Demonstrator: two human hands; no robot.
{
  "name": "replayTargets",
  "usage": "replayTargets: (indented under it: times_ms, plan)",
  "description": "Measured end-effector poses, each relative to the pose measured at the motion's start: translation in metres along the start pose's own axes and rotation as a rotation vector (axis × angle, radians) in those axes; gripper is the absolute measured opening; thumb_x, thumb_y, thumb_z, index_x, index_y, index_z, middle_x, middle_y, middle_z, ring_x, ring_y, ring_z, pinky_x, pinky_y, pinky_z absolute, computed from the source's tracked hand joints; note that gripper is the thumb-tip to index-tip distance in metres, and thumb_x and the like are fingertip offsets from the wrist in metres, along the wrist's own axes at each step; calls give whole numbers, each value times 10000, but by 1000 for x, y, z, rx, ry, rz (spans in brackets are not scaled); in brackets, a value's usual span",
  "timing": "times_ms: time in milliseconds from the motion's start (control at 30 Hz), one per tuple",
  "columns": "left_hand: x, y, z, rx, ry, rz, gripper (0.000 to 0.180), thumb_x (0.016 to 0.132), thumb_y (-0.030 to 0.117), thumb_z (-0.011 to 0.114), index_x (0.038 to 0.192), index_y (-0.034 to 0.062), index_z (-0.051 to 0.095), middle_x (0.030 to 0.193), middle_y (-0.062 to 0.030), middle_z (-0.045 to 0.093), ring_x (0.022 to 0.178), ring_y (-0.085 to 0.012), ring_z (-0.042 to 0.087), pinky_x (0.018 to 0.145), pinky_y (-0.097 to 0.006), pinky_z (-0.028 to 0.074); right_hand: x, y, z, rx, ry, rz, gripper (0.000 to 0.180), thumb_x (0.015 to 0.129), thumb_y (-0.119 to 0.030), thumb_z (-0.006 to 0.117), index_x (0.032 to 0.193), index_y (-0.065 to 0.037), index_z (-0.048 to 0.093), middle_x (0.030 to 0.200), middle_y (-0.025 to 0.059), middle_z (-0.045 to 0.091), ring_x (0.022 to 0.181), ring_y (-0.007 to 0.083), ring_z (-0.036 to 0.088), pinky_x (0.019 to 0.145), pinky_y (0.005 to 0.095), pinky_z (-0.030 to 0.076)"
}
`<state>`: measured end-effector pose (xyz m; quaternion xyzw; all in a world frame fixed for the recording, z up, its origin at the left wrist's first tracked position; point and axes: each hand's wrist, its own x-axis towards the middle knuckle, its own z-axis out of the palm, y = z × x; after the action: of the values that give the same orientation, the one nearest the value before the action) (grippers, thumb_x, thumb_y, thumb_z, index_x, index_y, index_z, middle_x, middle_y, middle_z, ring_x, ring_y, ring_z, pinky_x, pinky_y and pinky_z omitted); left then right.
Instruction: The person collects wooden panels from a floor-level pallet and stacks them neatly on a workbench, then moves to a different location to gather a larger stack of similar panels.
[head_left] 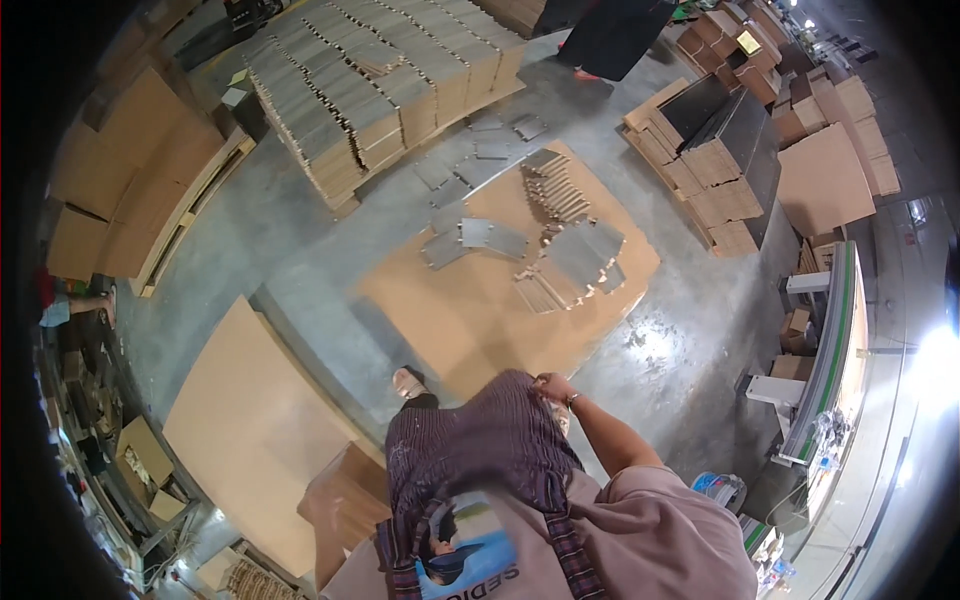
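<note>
My right hand (pixel 550 388) is closed at the edge of my purple pleated dress (pixel 470 435), its fingers pinching the cloth by my right knee. Of my left arm only a piece of the forearm shows at the lower edge. It runs up to a brown cardboard block (pixel 350 498), and the hand itself cannot be made out there. In front of my feet a large brown sheet (pixel 460 345) lies on the floor. On it are grey flat panels (pixel 583 250), a row of narrow strips (pixel 555 187) and a few loose grey pieces (pixel 480 234).
A large light board (pixel 260 430) lies to my left. Stacked grey panels (pixel 380 80) stand on the far side, dark panels (pixel 710 160) at far right. Cardboard on a pallet (pixel 190 215) is at left, a green-edged conveyor (pixel 825 360) at right. Another person's leg (pixel 90 305) shows far left.
</note>
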<state>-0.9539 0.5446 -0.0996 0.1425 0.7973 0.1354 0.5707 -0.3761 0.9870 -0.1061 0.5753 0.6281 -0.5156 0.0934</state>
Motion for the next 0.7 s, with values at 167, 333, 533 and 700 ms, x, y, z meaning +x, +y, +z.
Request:
replayTargets:
  times_ms: [167,333,533,700]
  plan:
    - [29,119,-91,-217,315,-33,291,898,289,511,887,19,619,676,-54,600,565,-147,565,488,-289,414,7,-64,41,129,57,119,325,766,-293,646,875,13,649,697,91,653,598,162,619,582,294,496]
    - [36,253,-107,-294,226,141,301,919,282,496,1016,25,619,830,-72,655,647,-139,608,557,-260,431,13,-112,58,111,39,233,364,752,-357,633,891,-22,660,820,162,655,766,265,624,717,355,489]
    - [67,277,-109,-83,25,178,347,931,315,480,1107,39,594,900,-83,672,725,-150,640,579,-257,438,66,-173,49,-88,53,-19,371,719,-379,658,853,-34,668,776,164,668,735,280,646,701,368,506]
    - [118,292,-152,-363,-202,-32,323,928,305,489,1057,27,590,835,-82,640,690,-151,604,599,-289,441,178,-220,22,13,41,181,398,723,-385,636,924,-43,663,903,188,660,869,335,624,794,398,482]
